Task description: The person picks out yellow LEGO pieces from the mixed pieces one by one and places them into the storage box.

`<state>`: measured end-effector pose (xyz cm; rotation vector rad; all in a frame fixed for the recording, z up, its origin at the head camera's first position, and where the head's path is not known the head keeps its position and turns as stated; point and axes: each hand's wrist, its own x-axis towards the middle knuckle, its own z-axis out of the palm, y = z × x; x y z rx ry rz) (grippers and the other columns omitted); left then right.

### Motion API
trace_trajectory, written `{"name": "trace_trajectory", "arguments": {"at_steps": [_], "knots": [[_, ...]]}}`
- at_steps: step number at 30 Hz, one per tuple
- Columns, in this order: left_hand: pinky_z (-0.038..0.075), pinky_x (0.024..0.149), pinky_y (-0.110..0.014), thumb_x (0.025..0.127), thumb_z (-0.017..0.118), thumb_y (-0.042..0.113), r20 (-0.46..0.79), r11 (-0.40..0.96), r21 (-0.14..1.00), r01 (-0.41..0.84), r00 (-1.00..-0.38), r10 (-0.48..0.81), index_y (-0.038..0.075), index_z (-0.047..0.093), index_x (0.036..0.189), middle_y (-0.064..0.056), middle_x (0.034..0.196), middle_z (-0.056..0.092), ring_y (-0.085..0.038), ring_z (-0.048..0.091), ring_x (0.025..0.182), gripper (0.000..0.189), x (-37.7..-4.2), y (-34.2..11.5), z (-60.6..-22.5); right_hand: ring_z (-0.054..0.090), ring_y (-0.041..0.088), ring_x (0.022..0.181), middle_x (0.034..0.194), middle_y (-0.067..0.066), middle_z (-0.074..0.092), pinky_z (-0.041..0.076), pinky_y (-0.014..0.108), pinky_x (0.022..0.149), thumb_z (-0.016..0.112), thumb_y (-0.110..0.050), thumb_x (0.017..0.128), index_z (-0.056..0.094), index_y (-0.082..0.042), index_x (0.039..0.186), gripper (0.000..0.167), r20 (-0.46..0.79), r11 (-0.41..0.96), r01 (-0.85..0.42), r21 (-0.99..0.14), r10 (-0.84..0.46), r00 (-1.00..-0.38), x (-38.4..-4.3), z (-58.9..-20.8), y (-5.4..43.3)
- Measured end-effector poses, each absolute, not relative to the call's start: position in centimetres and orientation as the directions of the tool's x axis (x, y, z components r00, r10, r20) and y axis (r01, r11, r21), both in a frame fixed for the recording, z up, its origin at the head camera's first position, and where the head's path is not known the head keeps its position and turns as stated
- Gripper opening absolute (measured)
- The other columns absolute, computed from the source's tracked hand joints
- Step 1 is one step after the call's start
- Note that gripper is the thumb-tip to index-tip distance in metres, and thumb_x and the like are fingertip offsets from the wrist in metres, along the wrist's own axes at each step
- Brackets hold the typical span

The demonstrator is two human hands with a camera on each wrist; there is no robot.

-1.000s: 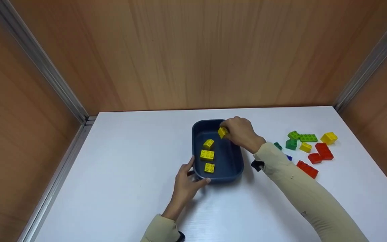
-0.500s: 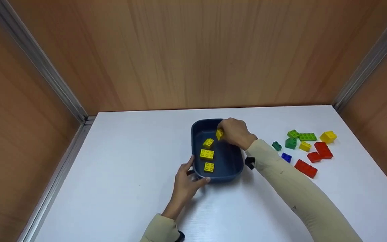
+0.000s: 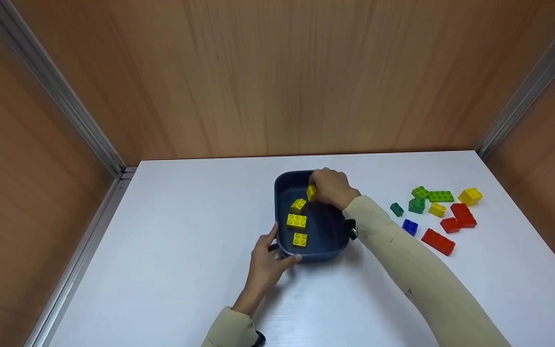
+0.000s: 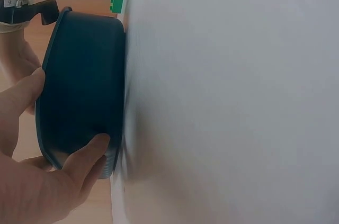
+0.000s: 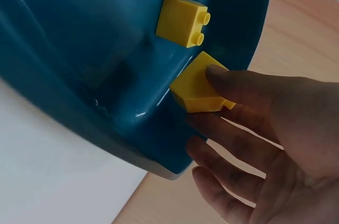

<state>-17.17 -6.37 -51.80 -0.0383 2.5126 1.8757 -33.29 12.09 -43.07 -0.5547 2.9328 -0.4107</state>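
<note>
A dark blue rectangular dish (image 3: 325, 236) stands on the white table, with several yellow toy bricks in a column along its left side, among them a six-stud brick (image 3: 297, 221). At its near left corner my left hand (image 3: 265, 267) grips the wall, thumb on the near rim and fingers along the side, as the left wrist view also shows. Over the far part of the dish, my right hand (image 3: 333, 187) pinches a yellow toy brick (image 5: 196, 83) between thumb and fingers. In the right wrist view that brick is tilted, close to a sloped yellow brick (image 5: 180, 21).
Loose toy bricks lie on the right of the table: green (image 3: 416, 206), blue (image 3: 410, 227), red (image 3: 438, 242) and yellow (image 3: 470, 196). A wooden panel (image 3: 277, 82) rises behind the table, with more panels at both sides.
My right hand has moved left and slightly down with the yellow toy brick, nearer the column of bricks in the dish. The left hand and dish have stayed in place.
</note>
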Motion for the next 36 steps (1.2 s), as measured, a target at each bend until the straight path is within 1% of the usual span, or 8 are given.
{"name": "trace_trajectory", "arguments": {"at_steps": [6,9,12,15,19,24,29,36], "knots": [[0.059,0.103,-0.041,0.082,0.091,0.007,-0.018,0.280,0.960,-0.023,-1.000,-0.018,0.006,0.036,0.164,-0.019,0.134,0.055,-0.044,0.057,0.134,0.099,-17.2,-6.3,-51.8,0.069,0.032,0.101,0.115,0.018,0.075,0.060,0.049,0.092,0.082,-0.011,0.090,0.074,0.004,0.125,0.040,-0.094,0.897,-0.329,-0.295,-0.370,-0.924,-33.6,-43.1,11.7],[0.058,0.104,-0.042,0.082,0.091,0.008,-0.022,0.277,0.961,-0.026,-1.000,-0.018,0.007,0.036,0.165,-0.019,0.134,0.055,-0.044,0.057,0.134,0.099,-17.2,-6.3,-51.8,0.068,0.030,0.093,0.108,0.017,0.075,0.060,0.047,0.087,0.082,-0.010,0.089,0.075,0.005,0.122,0.037,-0.094,0.898,-0.323,-0.300,-0.365,-0.926,-33.8,-43.3,11.5],[0.058,0.104,-0.042,0.082,0.091,0.009,-0.025,0.274,0.961,-0.028,-1.000,-0.016,0.007,0.036,0.165,-0.019,0.134,0.055,-0.043,0.057,0.134,0.099,-17.1,-6.3,-51.8,0.062,0.025,0.081,0.093,0.012,0.072,0.057,0.042,0.077,0.081,-0.010,0.089,0.077,0.004,0.111,0.026,-0.094,0.901,-0.320,-0.291,-0.360,-0.928,-34.0,-43.7,11.3],[0.059,0.103,-0.041,0.082,0.092,0.009,-0.016,0.290,0.957,-0.020,-1.000,-0.016,0.007,0.036,0.165,-0.019,0.134,0.056,-0.043,0.058,0.133,0.099,-17.1,-6.2,-51.8,0.055,0.022,0.073,0.079,0.005,0.063,0.051,0.038,0.069,0.079,-0.011,0.090,0.075,0.001,0.097,0.014,-0.106,0.907,-0.322,-0.270,-0.360,-0.927,-34.0,-43.9,11.1],[0.059,0.103,-0.041,0.082,0.092,0.009,0.001,0.313,0.950,-0.004,-1.000,-0.018,0.006,0.036,0.164,-0.019,0.133,0.057,-0.043,0.059,0.132,0.099,-17.0,-6.2,-51.8,0.052,0.021,0.070,0.074,0.003,0.054,0.047,0.037,0.066,0.076,-0.011,0.091,0.069,-0.003,0.087,0.012,-0.109,0.911,-0.321,-0.258,-0.358,-0.927,-34.0,-43.9,11.0],[0.059,0.103,-0.041,0.083,0.091,0.009,-0.007,0.303,0.953,-0.011,-1.000,-0.014,0.007,0.037,0.164,-0.018,0.133,0.057,-0.042,0.058,0.133,0.098,-16.9,-6.2,-51.8,0.055,0.024,0.074,0.080,0.007,0.059,0.050,0.039,0.068,0.075,-0.012,0.091,0.071,0.000,0.094,0.013,-0.097,0.914,-0.308,-0.265,-0.343,-0.934,-34.0,-44.0,11.3],[0.059,0.103,-0.040,0.083,0.091,0.010,-0.009,0.305,0.952,-0.013,-1.000,-0.015,0.007,0.037,0.164,-0.018,0.132,0.056,-0.043,0.058,0.133,0.098,-16.9,-6.3,-51.8,0.058,0.027,0.078,0.093,0.015,0.070,0.055,0.045,0.072,0.076,-0.013,0.090,0.073,0.004,0.103,0.021,-0.091,0.924,-0.301,-0.235,-0.329,-0.940,-34.1,-44.3,11.3],[0.059,0.103,-0.040,0.084,0.091,0.009,-0.020,0.298,0.954,-0.024,-1.000,-0.015,0.007,0.036,0.165,-0.018,0.132,0.056,-0.042,0.058,0.133,0.098,-16.8,-6.2,-51.8,0.072,0.035,0.098,0.108,0.021,0.076,0.061,0.056,0.088,0.073,-0.014,0.095,0.073,0.004,0.109,0.023,-0.119,0.939,-0.313,-0.139,-0.330,-0.936,-34.3,-45.0,10.6]]}}
